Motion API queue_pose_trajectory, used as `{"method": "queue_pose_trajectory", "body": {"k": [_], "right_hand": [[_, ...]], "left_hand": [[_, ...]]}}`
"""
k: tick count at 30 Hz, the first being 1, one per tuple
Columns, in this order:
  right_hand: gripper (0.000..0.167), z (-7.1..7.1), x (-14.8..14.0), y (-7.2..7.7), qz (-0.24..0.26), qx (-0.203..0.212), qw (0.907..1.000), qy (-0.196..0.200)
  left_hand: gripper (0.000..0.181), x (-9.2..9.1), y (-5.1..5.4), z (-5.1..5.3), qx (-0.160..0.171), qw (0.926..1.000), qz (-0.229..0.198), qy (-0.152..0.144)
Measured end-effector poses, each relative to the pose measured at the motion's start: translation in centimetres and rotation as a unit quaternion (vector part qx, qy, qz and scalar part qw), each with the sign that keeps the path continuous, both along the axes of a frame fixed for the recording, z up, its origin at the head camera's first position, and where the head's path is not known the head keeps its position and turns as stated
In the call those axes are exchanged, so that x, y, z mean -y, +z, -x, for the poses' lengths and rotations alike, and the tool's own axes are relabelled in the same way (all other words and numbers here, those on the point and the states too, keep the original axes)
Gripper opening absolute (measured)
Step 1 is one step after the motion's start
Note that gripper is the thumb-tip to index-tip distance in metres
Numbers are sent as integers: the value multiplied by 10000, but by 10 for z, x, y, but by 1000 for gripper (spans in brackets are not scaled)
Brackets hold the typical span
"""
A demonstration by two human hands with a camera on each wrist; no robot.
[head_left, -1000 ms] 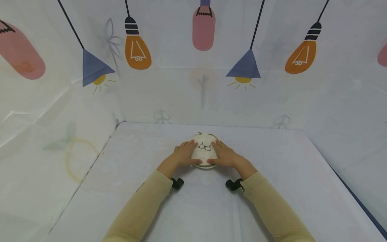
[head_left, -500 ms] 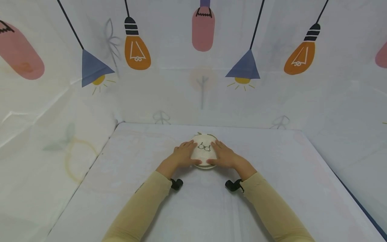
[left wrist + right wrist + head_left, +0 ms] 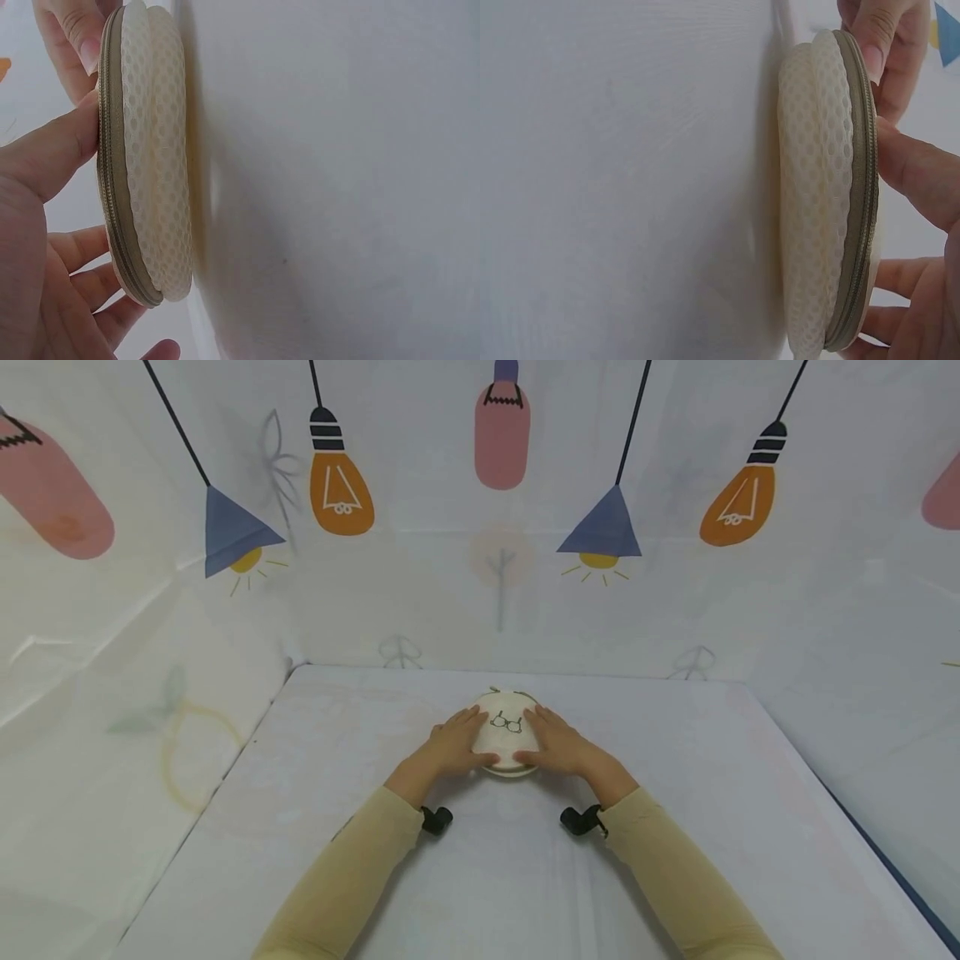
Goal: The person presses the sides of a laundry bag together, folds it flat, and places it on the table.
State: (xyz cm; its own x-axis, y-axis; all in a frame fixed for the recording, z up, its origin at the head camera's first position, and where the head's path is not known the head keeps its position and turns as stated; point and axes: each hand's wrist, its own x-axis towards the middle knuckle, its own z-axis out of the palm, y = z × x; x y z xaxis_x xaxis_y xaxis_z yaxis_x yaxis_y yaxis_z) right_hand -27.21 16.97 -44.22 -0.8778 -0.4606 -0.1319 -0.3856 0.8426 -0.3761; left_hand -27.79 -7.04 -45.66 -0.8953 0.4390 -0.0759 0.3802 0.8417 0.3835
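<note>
A round cream mesh laundry bag, squashed flat, lies on the white table. Line-drawn glasses mark its top. Both wrist views show honeycomb mesh around its side and a khaki zip along the upper rim. My left hand rests on its left side, fingers spread on top and thumb at the near rim. On the right side my right hand mirrors this. The two thumbs lie near each other at the front. The bag's underside is hidden.
The white-covered table runs back to a pale cloth wall printed with lamps and bulbs. More cloth hangs along the left and right sides. A black strap mount sits at the left wrist, another at the right.
The bag and both hands stay almost where they were. Only a very slight shift of the head view shows.
</note>
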Motion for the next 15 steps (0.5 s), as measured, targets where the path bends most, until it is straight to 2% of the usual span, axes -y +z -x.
{"method": "queue_pose_trajectory", "body": {"k": [9,15], "right_hand": [[92,-4,-6,6,422,42,9990,-127],[89,-10,-14,12,752,16,9969,-231]], "left_hand": [[83,7,-1,-1,-152,9998,-84,-75],[80,14,5,-7,-170,9996,-203,-5]]}}
